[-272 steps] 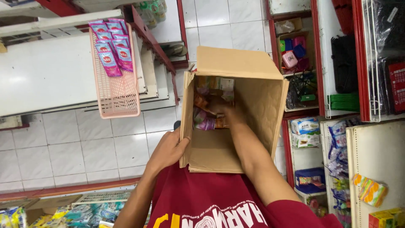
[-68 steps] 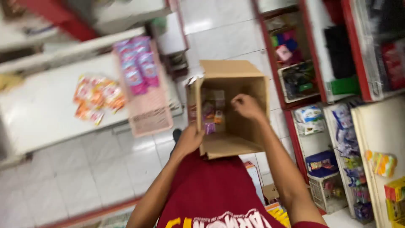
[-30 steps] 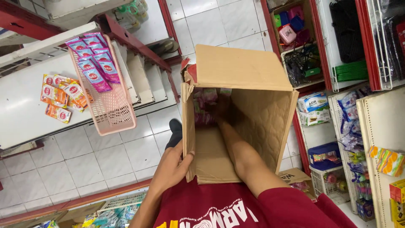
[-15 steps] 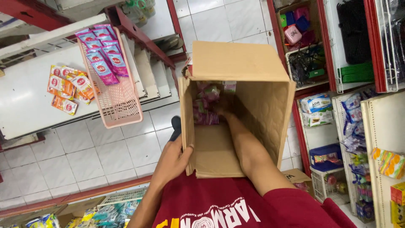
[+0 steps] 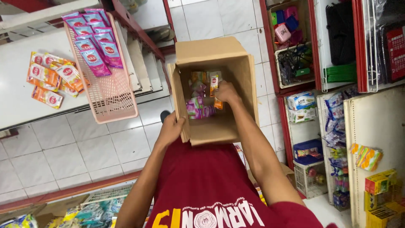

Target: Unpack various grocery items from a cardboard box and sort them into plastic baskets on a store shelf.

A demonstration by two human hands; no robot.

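Cardboard box (image 5: 213, 90), centre frame, is braced against the person's chest: left hand (image 5: 172, 128) clamps its near-left wall so the right hand (image 5: 225, 92) can close on sachets (image 5: 202, 101) inside; pink basket (image 5: 103, 71) beyond, upper left.

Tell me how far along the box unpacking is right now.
Pink sachets already lie in the pink basket, orange ones on the white counter. Right hand is inside the cardboard box; left hand steadies its wall. Mixed packets remain inside.
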